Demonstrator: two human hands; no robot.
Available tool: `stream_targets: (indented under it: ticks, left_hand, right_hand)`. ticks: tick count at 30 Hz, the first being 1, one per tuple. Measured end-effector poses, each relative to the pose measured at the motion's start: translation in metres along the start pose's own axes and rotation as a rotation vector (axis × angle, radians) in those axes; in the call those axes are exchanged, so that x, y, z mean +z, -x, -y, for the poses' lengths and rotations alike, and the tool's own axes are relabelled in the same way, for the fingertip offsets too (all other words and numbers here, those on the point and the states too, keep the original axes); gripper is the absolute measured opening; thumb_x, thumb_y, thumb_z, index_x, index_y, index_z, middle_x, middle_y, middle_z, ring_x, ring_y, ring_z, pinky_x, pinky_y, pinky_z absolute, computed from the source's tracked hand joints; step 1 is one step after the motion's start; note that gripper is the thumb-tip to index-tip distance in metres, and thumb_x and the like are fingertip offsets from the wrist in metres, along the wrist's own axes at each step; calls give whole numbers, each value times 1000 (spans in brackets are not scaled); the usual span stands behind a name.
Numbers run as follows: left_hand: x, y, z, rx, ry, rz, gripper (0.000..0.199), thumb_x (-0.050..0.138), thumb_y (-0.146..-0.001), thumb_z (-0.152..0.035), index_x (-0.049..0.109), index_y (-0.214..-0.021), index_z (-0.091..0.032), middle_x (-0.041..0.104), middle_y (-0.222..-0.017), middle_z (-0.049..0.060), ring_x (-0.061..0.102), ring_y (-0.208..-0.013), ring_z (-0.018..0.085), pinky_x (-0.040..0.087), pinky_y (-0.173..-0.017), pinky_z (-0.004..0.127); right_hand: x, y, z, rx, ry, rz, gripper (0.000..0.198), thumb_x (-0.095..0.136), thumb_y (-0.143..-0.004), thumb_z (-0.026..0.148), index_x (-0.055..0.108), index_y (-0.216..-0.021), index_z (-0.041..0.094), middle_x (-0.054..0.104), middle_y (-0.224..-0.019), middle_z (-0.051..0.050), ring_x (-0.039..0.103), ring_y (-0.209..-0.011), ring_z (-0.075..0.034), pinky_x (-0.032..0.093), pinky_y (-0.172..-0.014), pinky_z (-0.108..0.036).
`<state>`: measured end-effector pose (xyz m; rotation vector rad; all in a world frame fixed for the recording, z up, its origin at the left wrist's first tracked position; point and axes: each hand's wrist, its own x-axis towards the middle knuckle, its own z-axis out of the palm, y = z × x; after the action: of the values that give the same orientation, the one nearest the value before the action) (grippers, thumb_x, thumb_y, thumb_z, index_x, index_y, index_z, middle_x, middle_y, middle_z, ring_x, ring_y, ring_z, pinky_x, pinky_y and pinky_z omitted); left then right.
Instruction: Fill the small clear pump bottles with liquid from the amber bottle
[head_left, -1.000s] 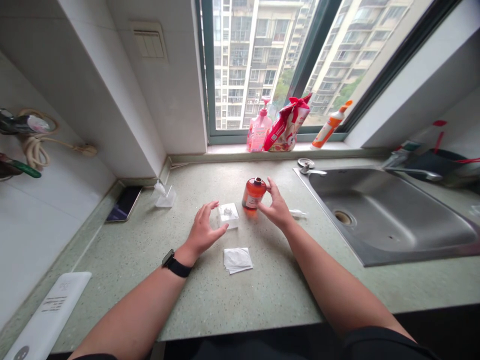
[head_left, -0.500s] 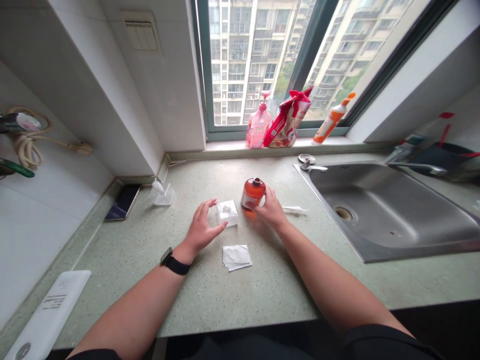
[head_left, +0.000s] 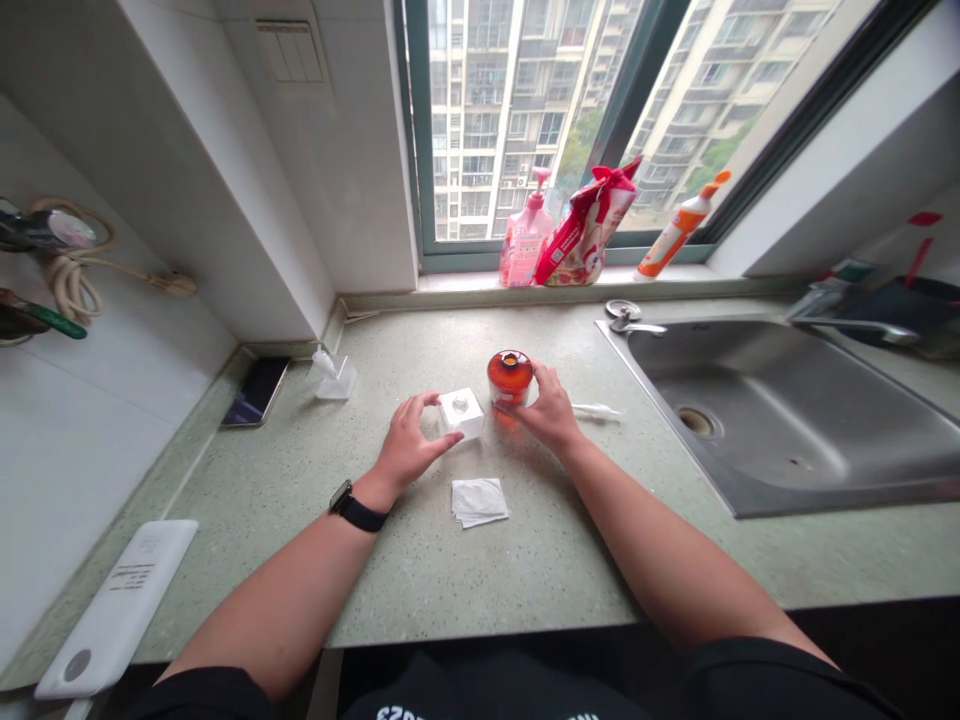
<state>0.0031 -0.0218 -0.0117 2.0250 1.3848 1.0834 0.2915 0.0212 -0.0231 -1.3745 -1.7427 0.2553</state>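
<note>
A small clear-and-white square bottle (head_left: 462,412) with a round neck on top stands on the countertop. My left hand (head_left: 409,440) reaches around it, fingers at its far left corner and thumb along its near side. Just to its right is a round amber bottle (head_left: 510,380), uncapped, with an orange-red tint. My right hand (head_left: 553,412) grips this bottle from the right side. Nearer to me lies a stack of folded white tissues (head_left: 480,501). Right of my right hand, a thin white wrapped item (head_left: 597,412) rests on the counter.
A steel sink (head_left: 810,505) with a tap is on the right. At the left are a clear square piece with a nozzle (head_left: 331,376), a phone (head_left: 256,392) and a long white device (head_left: 120,610). A pink pump bottle (head_left: 526,245), red bag and orange bottle line the windowsill.
My left fingers have closed in from beside the square bottle onto its sides. The amber bottle now tilts slightly toward me in my right hand. The view has shifted a little.
</note>
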Motion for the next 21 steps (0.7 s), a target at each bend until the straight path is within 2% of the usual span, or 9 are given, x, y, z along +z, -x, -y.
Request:
stream_targets:
  ticks: [4, 8, 13, 21]
  left_hand:
    - [0, 0, 0, 0, 15, -25, 65, 92, -83, -48, 61, -134, -23, 72, -130, 12, 70, -125, 33, 53, -113, 51]
    - [0, 0, 0, 13, 34, -36, 68, 92, -82, -51, 60, -136, -24, 71, -130, 11, 70, -124, 32, 53, -113, 51]
    - [-2, 1, -4, 48, 44, -42, 69, 91, -83, -56, 62, -138, -25, 71, -129, 11, 70, -122, 32, 54, -112, 52]
    - [-4, 1, -9, 84, 35, -66, 68, 89, -84, -60, 64, -136, -24, 70, -123, 10, 69, -119, 31, 54, -110, 49]
  right_hand:
    - [-1, 2, 1, -95, 24, -17, 72, 84, -83, 58, 58, -143, 28, 71, -142, -15, 64, -133, -41, 37, -125, -70]
    - [-2, 3, 3, -161, 74, -35, 68, 80, -88, 53, 56, -146, 29, 70, -145, -15, 62, -135, -41, 33, -127, -70]
    - [-1, 4, 7, -180, 131, -50, 65, 78, -90, 46, 55, -149, 29, 69, -142, -15, 62, -134, -39, 34, -127, -67]
    - [1, 4, 15, -200, 174, -78, 57, 71, -89, 29, 59, -144, 30, 67, -141, -13, 59, -138, -37, 25, -132, -68]
